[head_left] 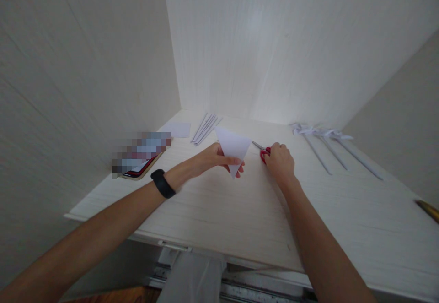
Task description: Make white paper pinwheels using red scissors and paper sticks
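Observation:
A folded piece of white paper (235,143), shaped like a triangle with its point downward, is held in my left hand (226,159), thumb in front and fingers behind. To its right, my right hand (280,159) is closed on a pair of scissors (264,153) with red handles. The short metal blades point up and left, toward the paper but apart from it. My right fingers partly cover the handles. A black band (163,183) is around my left wrist.
Several thin paper strips or sticks (206,129) lie at the back, beside a flat white paper (180,129). Paper stems with bow-like tops (322,147) lie at the right. A phone-like object (140,168), partly pixelated, rests by the left wall. Pale walls enclose the white tabletop (219,216).

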`<state>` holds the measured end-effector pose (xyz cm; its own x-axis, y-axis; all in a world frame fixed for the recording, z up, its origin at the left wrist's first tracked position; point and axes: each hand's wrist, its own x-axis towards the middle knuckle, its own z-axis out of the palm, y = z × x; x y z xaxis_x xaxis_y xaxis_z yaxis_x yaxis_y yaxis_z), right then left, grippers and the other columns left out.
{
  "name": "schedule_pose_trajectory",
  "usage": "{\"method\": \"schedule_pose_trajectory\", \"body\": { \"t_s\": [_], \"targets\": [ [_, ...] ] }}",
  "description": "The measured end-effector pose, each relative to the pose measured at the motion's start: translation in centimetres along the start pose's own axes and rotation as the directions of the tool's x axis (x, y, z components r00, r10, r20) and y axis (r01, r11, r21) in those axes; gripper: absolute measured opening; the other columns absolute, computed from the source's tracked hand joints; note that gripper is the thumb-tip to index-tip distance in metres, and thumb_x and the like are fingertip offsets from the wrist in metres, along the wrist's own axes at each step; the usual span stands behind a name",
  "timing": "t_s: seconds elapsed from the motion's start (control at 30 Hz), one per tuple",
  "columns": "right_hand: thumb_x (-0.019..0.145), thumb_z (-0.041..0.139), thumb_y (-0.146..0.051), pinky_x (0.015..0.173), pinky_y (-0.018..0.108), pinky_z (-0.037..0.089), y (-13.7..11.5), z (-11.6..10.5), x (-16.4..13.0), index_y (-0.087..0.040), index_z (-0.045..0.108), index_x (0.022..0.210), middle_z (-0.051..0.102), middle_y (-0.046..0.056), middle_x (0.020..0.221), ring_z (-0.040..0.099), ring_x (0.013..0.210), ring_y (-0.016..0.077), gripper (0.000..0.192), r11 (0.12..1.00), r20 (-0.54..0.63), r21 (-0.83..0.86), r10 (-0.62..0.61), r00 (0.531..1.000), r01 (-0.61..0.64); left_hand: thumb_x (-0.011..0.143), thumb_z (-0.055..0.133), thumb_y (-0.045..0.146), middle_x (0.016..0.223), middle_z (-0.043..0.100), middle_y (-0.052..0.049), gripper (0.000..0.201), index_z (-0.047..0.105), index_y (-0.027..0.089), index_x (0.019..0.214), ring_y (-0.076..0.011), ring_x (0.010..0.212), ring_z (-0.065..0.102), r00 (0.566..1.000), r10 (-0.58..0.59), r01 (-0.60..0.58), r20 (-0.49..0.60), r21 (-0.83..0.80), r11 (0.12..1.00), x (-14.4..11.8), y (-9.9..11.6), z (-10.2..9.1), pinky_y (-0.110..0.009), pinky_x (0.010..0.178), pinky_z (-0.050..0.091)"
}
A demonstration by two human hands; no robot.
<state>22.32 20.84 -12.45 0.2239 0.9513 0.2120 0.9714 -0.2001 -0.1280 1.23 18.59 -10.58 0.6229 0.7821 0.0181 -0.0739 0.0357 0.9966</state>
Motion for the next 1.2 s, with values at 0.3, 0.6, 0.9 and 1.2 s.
{"method": "schedule_pose_trajectory", "body": {
  "t_s": [0.3, 0.6, 0.9, 1.2],
  "targets": [
    [0.091, 0.045, -0.021, 0.085, 0.043, 0.044, -0.2, 0.2, -0.3, -0.001, 0.061, 0.109, 0.057, 0.026, 0.118, 0.052, 0.114, 0.0374, 0.032, 0.999, -0.068, -0.034, -0.029, 0.997, 0.027, 0.076, 0.073, 0.035, 0.077, 0.072, -0.008, 0.024, 0.072, 0.012, 0.083, -0.0113, 0.060, 0.064, 1.000, 0.009, -0.010, 0.009, 0.155, 0.988, 0.9, -1.1, -1.1, -0.018, 0.045, 0.036],
    [0.092, 0.042, -0.037, 0.076, 0.029, 0.045, -2.1, 1.0, 0.7, -0.018, 0.063, 0.083, 0.069, 0.006, 0.087, 0.061, 0.083, 0.0182, 0.031, 0.525, -0.174, 0.755, -0.419, 0.891, 0.394, 0.076, 0.067, 0.033, 0.067, 0.068, -0.004, 0.021, 0.069, 0.013, 0.081, -0.0101, 0.052, 0.057, 0.995, 0.045, -0.012, -0.088, 0.345, 0.939, 2.0, -3.0, -3.0, -0.018, 0.042, 0.037],
    [0.079, 0.057, -0.040, 0.059, 0.026, 0.039, -3.0, 1.8, -0.1, -0.020, 0.056, 0.071, 0.059, -0.002, 0.058, 0.055, 0.056, 0.0138, 0.021, 0.430, -0.134, 0.859, -0.332, 0.934, 0.277, 0.065, 0.075, 0.031, 0.078, 0.069, -0.002, 0.037, 0.058, 0.018, 0.096, -0.0158, 0.064, 0.062, 0.933, 0.206, 0.006, -0.296, 0.584, 0.812, 1.8, -2.7, -2.8, -0.026, 0.059, 0.046],
    [0.076, 0.060, -0.048, 0.054, 0.026, 0.029, -3.3, 1.4, -0.5, -0.023, 0.043, 0.056, 0.043, -0.005, 0.049, 0.037, 0.051, 0.0114, 0.037, 0.446, -0.165, 0.860, -0.219, 0.962, 0.249, 0.069, 0.076, 0.031, 0.085, 0.068, -0.002, 0.040, 0.060, 0.021, 0.104, -0.0169, 0.070, 0.060, 0.883, 0.387, -0.065, -0.266, 0.747, 0.662, 1.6, -2.7, -2.5, -0.026, 0.061, 0.042]
  ]
}}
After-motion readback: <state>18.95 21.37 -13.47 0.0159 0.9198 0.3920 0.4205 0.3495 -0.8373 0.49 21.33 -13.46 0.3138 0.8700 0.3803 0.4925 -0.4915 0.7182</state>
